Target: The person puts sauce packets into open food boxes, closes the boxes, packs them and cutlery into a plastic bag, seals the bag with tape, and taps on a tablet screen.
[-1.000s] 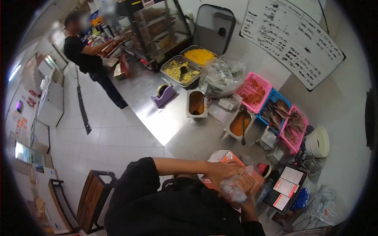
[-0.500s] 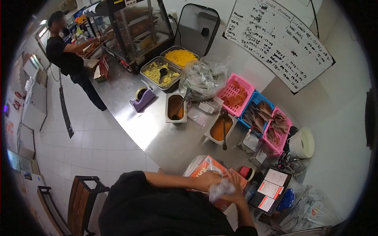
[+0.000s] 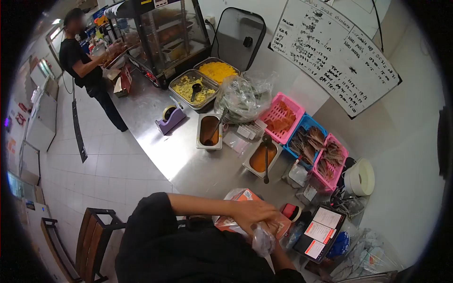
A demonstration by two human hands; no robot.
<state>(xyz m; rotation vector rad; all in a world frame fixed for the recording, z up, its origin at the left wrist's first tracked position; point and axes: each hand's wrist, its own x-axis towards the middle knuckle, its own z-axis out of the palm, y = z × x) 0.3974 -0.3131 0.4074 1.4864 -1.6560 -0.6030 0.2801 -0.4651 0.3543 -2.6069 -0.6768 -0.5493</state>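
Observation:
At the near edge of the metal table lies an orange and white box [image 3: 246,194] in clear plastic. My left hand [image 3: 253,214] reaches across it from the left, its fingers bent over my other hand. Beneath it my right hand [image 3: 272,231] is partly hidden, its fingers closed around a crumpled clear plastic bag [image 3: 263,241]. The bag hangs between both hands; what it contains is too blurred to tell. What the left fingers hold, if anything, is hidden.
Sauce pans [image 3: 209,132] [image 3: 263,158], a purple tape dispenser [image 3: 171,120], egg trays [image 3: 193,89], coloured baskets [image 3: 282,118] and a tablet [image 3: 319,233] stand around. Another person [image 3: 82,61] stands at the far left by a glass warmer [image 3: 165,42]. Wooden chair [image 3: 92,240] behind left.
The view has swung round and the scene sits further left. My left hand has come over my right hand and the plastic bag, which hangs lower now.

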